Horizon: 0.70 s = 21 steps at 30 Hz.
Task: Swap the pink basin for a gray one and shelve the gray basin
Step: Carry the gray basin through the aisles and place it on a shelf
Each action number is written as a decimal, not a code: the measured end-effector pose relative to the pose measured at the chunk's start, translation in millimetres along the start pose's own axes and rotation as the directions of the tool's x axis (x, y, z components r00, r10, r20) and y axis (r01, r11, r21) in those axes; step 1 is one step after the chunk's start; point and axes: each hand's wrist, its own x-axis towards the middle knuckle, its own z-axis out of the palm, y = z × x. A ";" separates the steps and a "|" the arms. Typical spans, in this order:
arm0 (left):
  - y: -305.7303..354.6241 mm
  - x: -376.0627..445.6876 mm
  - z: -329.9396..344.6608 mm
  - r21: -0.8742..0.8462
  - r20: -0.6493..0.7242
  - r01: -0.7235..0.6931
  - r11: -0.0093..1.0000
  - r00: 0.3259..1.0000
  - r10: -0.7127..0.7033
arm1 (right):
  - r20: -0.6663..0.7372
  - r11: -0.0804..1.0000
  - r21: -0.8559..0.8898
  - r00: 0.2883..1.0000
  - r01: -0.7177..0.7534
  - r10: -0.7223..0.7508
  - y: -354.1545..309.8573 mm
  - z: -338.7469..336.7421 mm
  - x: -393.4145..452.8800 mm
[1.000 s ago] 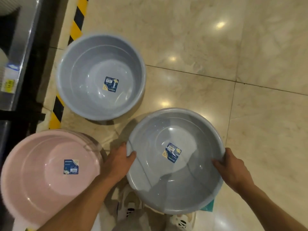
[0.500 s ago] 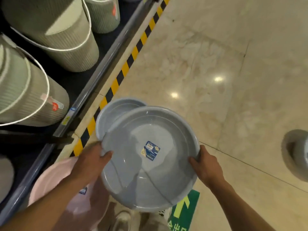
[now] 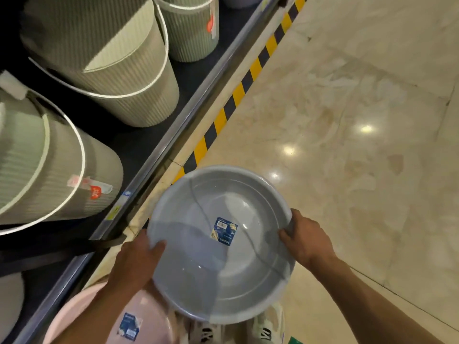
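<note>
I hold a round gray basin (image 3: 218, 266) with a blue label inside, lifted above the floor in front of me. My left hand (image 3: 135, 260) grips its left rim with the thumb inside. My right hand (image 3: 306, 240) grips the right rim. A pink basin (image 3: 149, 316) with a blue label sits on the floor at the bottom left, partly hidden under my left arm and the gray basin.
A low dark shelf (image 3: 159, 150) with a metal edge runs along the left, holding ribbed green-gray buckets (image 3: 119, 70) with white handles. Yellow-black hazard tape (image 3: 231, 105) lines the floor beside it. Glossy marble floor (image 3: 360, 120) spreads to the right. My shoes (image 3: 267, 326) show below the basin.
The gray basin has been lifted from the floor and carried toward the shelf. My view has swung to the shelf; the second gray basin on the floor is no longer visible.
</note>
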 end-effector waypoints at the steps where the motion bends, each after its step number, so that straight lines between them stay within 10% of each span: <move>1: -2.0 9.1 4.7 0.013 -0.015 0.003 1.000 1.000 -0.003 | -0.009 1.000 -0.022 1.000 -0.003 0.003 -1.9 6.5 7.8; 11: -28.6 73.7 52.5 0.261 -0.006 0.038 0.965 0.999 -0.038 | 0.035 0.988 -0.133 0.995 -0.083 0.089 -2.5 66.6 53.6; 21: -41.3 91.4 72.7 0.129 0.082 0.121 0.984 0.988 -0.133 | 0.046 0.979 -0.167 0.991 -0.114 0.123 8.5 94.3 64.9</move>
